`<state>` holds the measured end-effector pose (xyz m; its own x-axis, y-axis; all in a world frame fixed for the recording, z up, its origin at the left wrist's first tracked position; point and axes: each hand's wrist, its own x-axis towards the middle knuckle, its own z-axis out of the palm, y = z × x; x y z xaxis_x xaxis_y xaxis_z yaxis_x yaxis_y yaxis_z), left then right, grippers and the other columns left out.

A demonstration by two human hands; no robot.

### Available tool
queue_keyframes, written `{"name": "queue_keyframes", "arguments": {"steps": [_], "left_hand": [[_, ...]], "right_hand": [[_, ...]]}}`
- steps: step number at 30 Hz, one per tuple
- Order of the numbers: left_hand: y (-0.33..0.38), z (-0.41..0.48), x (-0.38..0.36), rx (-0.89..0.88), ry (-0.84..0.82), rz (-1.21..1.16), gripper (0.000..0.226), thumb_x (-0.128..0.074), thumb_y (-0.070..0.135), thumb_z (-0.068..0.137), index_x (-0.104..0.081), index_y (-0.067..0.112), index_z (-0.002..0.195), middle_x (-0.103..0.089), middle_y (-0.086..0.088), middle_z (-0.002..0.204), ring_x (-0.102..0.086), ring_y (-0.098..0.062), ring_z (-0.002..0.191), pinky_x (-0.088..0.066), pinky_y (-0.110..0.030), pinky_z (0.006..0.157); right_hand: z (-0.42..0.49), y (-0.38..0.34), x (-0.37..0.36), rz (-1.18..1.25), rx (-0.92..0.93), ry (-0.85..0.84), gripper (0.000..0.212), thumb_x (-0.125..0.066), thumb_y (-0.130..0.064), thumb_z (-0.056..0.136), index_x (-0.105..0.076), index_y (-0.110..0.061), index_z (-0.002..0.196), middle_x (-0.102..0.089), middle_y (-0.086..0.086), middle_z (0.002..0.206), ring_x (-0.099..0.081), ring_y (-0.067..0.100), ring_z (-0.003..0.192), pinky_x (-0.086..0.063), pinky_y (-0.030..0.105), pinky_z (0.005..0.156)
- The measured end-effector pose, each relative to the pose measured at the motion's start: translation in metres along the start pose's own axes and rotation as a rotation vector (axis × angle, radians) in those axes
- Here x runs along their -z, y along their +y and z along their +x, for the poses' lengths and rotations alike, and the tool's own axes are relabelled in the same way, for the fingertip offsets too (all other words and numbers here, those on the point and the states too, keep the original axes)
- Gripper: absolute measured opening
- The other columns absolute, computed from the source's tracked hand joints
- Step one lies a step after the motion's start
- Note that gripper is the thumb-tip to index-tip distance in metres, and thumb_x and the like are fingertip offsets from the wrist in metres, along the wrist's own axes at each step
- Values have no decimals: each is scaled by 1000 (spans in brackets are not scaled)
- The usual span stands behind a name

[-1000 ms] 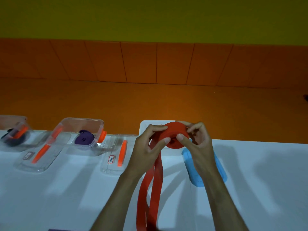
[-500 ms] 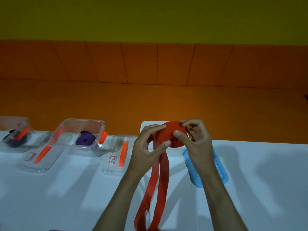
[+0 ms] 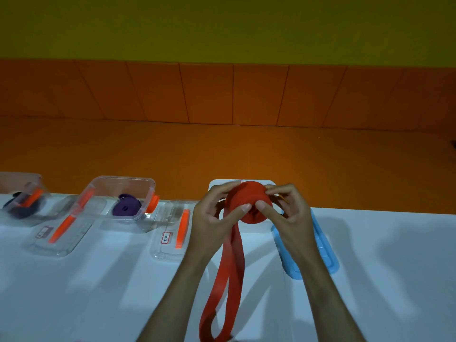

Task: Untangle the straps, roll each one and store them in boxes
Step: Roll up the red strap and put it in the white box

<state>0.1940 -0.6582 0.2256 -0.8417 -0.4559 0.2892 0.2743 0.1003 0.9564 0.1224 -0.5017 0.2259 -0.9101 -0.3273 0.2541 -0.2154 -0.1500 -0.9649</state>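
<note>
Strap roll point(image 3: 246, 197) gripped by left hand point(image 3: 213, 219) and right hand point(image 3: 290, 214), thumbs now level.

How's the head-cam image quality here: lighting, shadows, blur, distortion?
Head view: dim, warm light; both arms cast several soft shadows on the white table; wall panel seams fan outward, wide-angle distortion; the clear box at far left is smeared; the red strap roll pinched by left hand and right hand looks fairly sharp.
</note>
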Motion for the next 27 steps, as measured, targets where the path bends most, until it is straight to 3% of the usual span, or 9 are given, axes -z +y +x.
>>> {"name": "queue_keyframes", "arguments": {"steps": [2, 5, 7, 10, 15, 19, 22, 27], "left_hand": [[0, -2, -1, 15, 38, -30, 52, -90, 22, 77, -66, 50, 113, -72, 8, 120, -67, -18, 120, -59, -32, 96], [-4, -4, 3, -10, 37, -29, 37, -89, 23, 79, -72, 47, 101, -74, 8, 113, -70, -18, 114, -61, -36, 94], [-2, -3, 3, -14, 51, -50, 29, -85, 20, 78, -76, 42, 95, -76, 9, 109, -72, -15, 110, -60, -30, 91], [1, 0, -2, -36, 37, -53, 23, -82, 18, 81, -77, 27, 101, -76, 11, 111, -71, -14, 113, -59, -27, 91], [-7, 0, 2, -25, -69, 31, 31, -85, 16, 84, -77, 25, 114, -72, 8, 122, -65, -22, 123, -60, -38, 97], [-7, -2, -3, -2, -56, 33, 28, -83, 19, 85, -78, 25, 111, -74, 8, 120, -67, -20, 121, -59, -37, 99], [-8, -3, -5, 49, -80, 46, 35, -85, 19, 86, -74, 22, 119, -73, 5, 123, -67, -21, 122, -59, -39, 101], [-3, 2, 2, 44, -120, 53, 43, -85, 14, 84, -74, 35, 120, -74, 9, 123, -67, -17, 122, -58, -36, 101]], "right_hand": [[0, 3, 2, 21, 15, 43, 24, -83, -19, 80, -67, -16, 97, -73, 1, 111, -71, 21, 111, -61, 34, 88], [1, 2, 2, 50, 31, 68, 21, -82, -18, 80, -65, -14, 92, -74, 0, 111, -71, 21, 111, -61, 36, 92], [3, 0, 1, 55, 37, 43, 27, -82, -17, 79, -60, -7, 92, -74, 3, 113, -70, 23, 114, -60, 36, 90], [7, -6, 0, 61, 8, 57, 39, -84, -17, 76, -53, 3, 89, -76, 5, 111, -72, 24, 109, -62, 42, 89], [-5, 1, 6, 38, 4, 56, 23, -78, -19, 84, -69, -18, 105, -74, -5, 112, -69, 17, 114, -59, 34, 94], [-11, 11, 8, 67, -59, 49, 30, -84, -17, 77, -65, -8, 99, -73, 4, 113, -70, 23, 113, -60, 32, 86], [-5, 6, 6, 53, -10, 98, 33, -86, -15, 74, -64, -5, 97, -73, 5, 111, -72, 22, 110, -61, 29, 85], [-3, 0, 5, -2, 35, 50, 31, -83, -22, 79, -65, -25, 104, -70, -8, 116, -66, 16, 117, -59, 27, 88]]}}
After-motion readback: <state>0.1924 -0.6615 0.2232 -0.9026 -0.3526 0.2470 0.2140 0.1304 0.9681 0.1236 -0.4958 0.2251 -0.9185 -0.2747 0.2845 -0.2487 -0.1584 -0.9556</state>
